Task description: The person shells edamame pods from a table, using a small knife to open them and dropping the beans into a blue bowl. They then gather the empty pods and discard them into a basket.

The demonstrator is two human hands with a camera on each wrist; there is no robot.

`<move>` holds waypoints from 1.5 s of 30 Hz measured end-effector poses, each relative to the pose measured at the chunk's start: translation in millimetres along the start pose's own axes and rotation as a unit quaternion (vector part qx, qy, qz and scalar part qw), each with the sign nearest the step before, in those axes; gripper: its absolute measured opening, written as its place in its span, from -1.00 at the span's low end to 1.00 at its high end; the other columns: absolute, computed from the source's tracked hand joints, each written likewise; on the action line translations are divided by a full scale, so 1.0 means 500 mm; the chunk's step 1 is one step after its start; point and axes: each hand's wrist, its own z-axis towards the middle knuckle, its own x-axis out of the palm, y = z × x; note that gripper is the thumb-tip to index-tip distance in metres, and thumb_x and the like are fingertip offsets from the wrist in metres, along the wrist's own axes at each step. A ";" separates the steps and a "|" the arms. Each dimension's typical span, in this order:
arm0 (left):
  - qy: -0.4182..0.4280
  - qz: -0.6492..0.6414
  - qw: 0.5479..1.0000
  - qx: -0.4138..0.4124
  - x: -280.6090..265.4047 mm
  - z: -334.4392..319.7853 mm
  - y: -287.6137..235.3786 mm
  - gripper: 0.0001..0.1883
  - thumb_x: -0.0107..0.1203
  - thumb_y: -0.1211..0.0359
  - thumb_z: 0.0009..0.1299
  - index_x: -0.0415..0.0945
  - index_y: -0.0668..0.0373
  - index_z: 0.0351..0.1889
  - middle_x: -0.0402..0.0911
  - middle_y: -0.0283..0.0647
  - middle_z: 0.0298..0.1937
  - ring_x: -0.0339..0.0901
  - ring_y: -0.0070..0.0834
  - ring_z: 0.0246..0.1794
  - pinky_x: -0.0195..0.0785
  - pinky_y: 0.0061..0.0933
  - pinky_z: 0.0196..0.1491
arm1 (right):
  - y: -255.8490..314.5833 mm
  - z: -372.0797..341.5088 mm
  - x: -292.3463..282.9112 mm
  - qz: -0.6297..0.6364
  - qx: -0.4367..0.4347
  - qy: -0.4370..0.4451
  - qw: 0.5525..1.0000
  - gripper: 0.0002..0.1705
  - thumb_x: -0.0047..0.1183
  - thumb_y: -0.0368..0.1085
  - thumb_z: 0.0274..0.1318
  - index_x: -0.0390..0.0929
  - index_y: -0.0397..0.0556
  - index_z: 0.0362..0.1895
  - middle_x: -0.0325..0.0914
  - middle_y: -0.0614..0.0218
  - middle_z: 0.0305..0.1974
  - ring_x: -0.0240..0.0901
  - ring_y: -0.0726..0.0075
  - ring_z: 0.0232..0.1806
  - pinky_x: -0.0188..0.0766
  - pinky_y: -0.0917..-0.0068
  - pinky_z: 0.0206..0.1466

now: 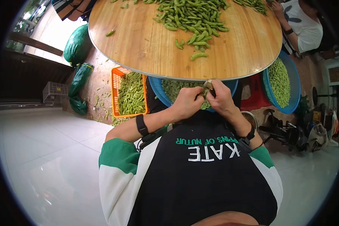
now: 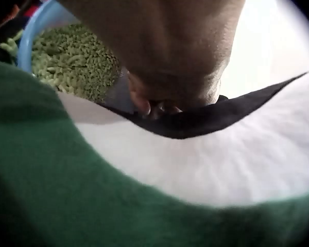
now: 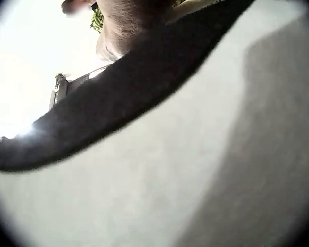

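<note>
Together, left hand (image 1: pixel 187 101) and right hand (image 1: pixel 221 96) pinch a small item (image 1: pixel 205 91), its long axis unclear.

Black shirt (image 1: pixel 199 184), green-and-white sleeves (image 1: pixel 118 154), black wristbands (image 1: pixel 142 125)

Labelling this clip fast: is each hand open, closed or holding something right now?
Left hand: closed, pinching a small brownish-green item, too small to identify.
Right hand: closed, apparently pinching the same item.
</note>
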 end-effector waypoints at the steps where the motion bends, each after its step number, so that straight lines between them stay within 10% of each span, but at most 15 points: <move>1: -0.006 0.000 1.000 -0.002 0.000 -0.002 0.005 -0.86 -0.06 0.47 0.20 0.49 0.36 -0.39 0.48 0.06 -0.59 0.48 -0.19 -0.61 0.32 -0.27 -0.47 | -0.002 -0.001 0.004 0.002 -0.004 0.004 1.000 -0.69 0.03 -0.53 -0.14 0.34 -0.21 -0.20 0.34 -0.02 -0.34 0.36 -0.23 -0.30 0.37 0.16 -0.28; 9: 0.098 0.104 0.989 0.043 -0.019 0.008 0.168 -0.75 -0.03 0.50 0.10 0.56 0.29 -0.26 0.57 0.10 -0.37 0.54 0.05 -0.27 0.42 -0.12 -0.18 | -0.010 0.004 0.004 -0.026 -0.018 0.002 1.000 -0.74 0.02 -0.56 -0.18 0.37 -0.16 -0.28 0.33 -0.01 -0.42 0.34 -0.24 -0.39 0.33 0.19 -0.37; 12: 0.187 0.266 0.945 -0.013 -0.060 0.054 0.247 -0.67 0.00 0.39 0.19 0.58 0.17 -0.07 0.58 0.07 -0.08 0.48 0.00 0.01 0.31 -0.14 0.10 | -0.010 0.000 0.004 0.020 0.021 0.015 0.999 -0.79 0.01 -0.55 -0.07 0.43 -0.12 -0.27 0.37 0.18 -0.48 0.34 0.22 -0.51 0.29 0.43 -0.43; 14: -0.046 0.266 0.959 0.088 -0.058 0.098 0.377 -0.61 -0.01 0.30 0.27 0.51 0.13 0.06 0.48 0.03 0.12 0.37 -0.06 0.18 0.19 -0.17 0.23 | -0.003 -0.001 -0.002 0.039 0.060 0.027 0.997 -0.86 0.01 -0.53 0.04 0.48 -0.12 -0.26 0.38 0.35 -0.49 0.23 0.62 -0.53 0.23 0.64 -0.43; 16: -0.069 0.411 0.889 0.191 -0.090 0.143 0.470 -0.56 -0.03 0.24 0.32 0.44 0.19 0.14 0.38 0.01 0.24 0.29 -0.07 0.27 0.13 -0.19 0.29 | 0.008 0.005 -0.004 0.047 0.064 0.034 0.996 -0.86 0.01 -0.54 0.03 0.48 -0.12 -0.26 0.39 0.35 -0.49 0.25 0.61 -0.53 0.24 0.64 -0.43; 33: -0.089 0.388 0.886 0.235 -0.122 0.134 0.500 -0.56 -0.01 0.29 0.28 0.45 0.22 0.12 0.42 0.04 0.19 0.33 -0.05 0.22 0.19 -0.16 0.23 | 0.049 0.017 -0.015 0.065 0.067 0.148 0.984 -0.70 -0.06 -0.63 -0.01 0.47 -0.18 -0.14 0.45 0.45 -0.30 0.24 0.70 -0.37 0.22 0.74 -0.26; 38: -0.098 0.392 0.881 0.246 -0.114 0.121 0.494 -0.56 -0.01 0.30 0.27 0.45 0.22 0.11 0.43 0.05 0.18 0.35 -0.05 0.21 0.20 -0.16 0.22 | 0.059 0.022 -0.014 0.080 0.059 0.170 0.980 -0.68 0.00 -0.60 -0.02 0.48 -0.17 -0.11 0.53 0.22 -0.21 0.51 0.36 -0.22 0.39 0.56 -0.12; 45: -0.114 0.400 0.875 0.250 -0.099 0.145 0.484 -0.57 0.00 0.32 0.25 0.46 0.23 0.10 0.45 0.06 0.16 0.37 -0.04 0.19 0.23 -0.14 0.19 | 0.037 0.012 -0.007 0.063 0.077 0.232 0.968 -0.71 -0.01 -0.62 -0.02 0.47 -0.18 -0.14 0.51 0.35 -0.18 0.41 0.57 -0.15 0.32 0.64 -0.05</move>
